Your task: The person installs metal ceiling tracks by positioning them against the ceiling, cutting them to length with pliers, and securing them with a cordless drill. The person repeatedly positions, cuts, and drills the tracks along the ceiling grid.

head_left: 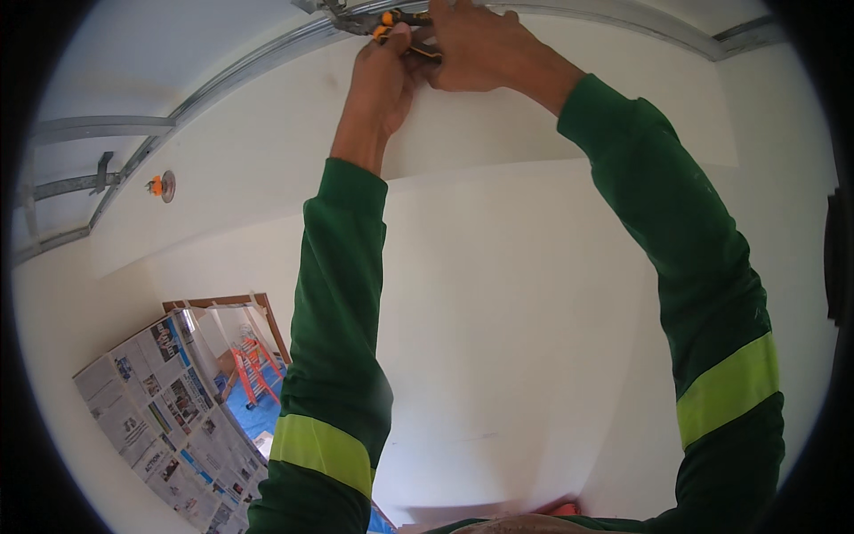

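Note:
Both my arms, in green sleeves with lime bands, reach up to a metal ceiling channel (267, 58) along the top of the wall. My right hand (485, 49) is closed around the black-and-orange handles of a pair of pliers (360, 24). Their grey jaws point left, by a small metal bracket (311, 5) at the channel. Just below the jaws, my left hand (382, 76) has its thumb and fingers closed on the pliers near the handles. Some fingertips of both hands are hidden behind the tool.
Metal framing (107, 129) spans the ceiling at left. An orange-and-grey round fitting (165, 186) sticks out of the white wall (525, 311). Lower left, a newspaper-covered panel (169, 427) stands beside a doorway showing an orange stepladder (253, 365) on blue sheeting. A dark object (833, 258) is at far right.

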Motion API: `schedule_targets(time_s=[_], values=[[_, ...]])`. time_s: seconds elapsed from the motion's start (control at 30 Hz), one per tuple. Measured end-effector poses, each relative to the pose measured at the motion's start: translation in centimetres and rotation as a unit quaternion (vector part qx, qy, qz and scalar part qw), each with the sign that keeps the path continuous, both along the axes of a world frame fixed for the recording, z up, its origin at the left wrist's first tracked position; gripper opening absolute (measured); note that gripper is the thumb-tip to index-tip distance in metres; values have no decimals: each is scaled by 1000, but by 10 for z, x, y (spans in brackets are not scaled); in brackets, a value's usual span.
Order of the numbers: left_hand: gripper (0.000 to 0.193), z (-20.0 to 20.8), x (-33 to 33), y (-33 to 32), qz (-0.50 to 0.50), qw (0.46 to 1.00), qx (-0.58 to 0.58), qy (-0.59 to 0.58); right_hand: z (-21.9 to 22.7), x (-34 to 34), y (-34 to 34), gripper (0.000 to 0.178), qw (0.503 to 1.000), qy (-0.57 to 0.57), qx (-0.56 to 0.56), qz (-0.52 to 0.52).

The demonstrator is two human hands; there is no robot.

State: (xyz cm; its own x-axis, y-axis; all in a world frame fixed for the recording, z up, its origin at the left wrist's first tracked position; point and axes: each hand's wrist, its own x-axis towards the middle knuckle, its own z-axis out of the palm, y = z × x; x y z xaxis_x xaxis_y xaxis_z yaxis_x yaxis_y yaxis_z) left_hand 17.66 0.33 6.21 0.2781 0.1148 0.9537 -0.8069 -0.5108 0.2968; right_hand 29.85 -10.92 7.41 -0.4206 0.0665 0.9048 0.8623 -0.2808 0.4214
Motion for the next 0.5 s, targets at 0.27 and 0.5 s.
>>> schedule_targets(time_s=[0.27, 0.5], values=[[40, -5, -2, 5, 48, 997, 59, -14, -18, -3, -7, 78, 993, 81, -84, 2], [53, 4, -12, -1, 213, 974, 67, 38, -1, 1, -29, 43, 839, 257, -380, 290]])
